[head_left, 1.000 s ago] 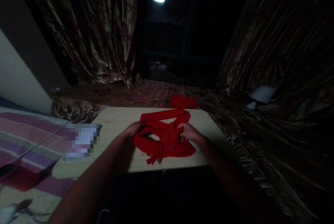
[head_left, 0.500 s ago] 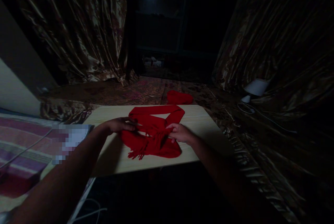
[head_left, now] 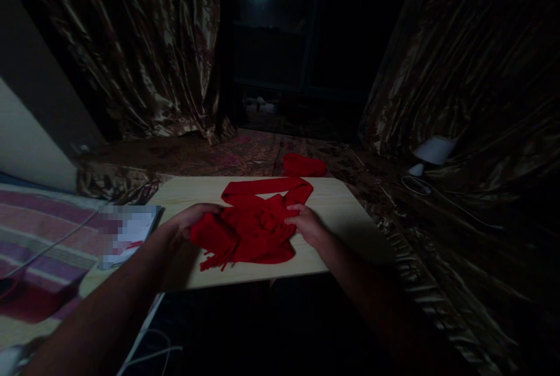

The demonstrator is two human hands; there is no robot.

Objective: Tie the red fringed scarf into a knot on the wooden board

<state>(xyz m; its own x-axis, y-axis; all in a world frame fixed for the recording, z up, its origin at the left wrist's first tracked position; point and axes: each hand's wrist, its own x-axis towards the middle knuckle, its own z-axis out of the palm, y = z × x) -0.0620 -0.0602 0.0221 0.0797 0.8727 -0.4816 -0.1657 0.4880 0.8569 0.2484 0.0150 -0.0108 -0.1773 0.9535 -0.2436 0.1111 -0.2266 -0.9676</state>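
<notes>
A red fringed scarf (head_left: pixel 258 233) lies bunched on the light wooden table (head_left: pixel 336 201). Its far part forms a flat loop near the back edge, and tassels hang out at the front left. My left hand (head_left: pixel 188 221) is closed round the scarf's left side, with a fold lifted over the fingers. On the other side, my right hand (head_left: pixel 304 221) grips the scarf's right edge between thumb and fingers. Some of the left fingers are hidden beneath the cloth.
Beyond the table's far edge sits another red cloth item (head_left: pixel 304 164). A blurred booklet-like object (head_left: pixel 131 236) lies at the table's left. A white lamp (head_left: pixel 433 151) with a cable stands at right. Curtains (head_left: pixel 175 49) hang behind, and a striped bed cover (head_left: pixel 44 230) is at left.
My left hand has moved slightly left and down, drawing the scarf's left fold up and over. The gap in the middle of the scarf has closed. My right hand has shifted slightly.
</notes>
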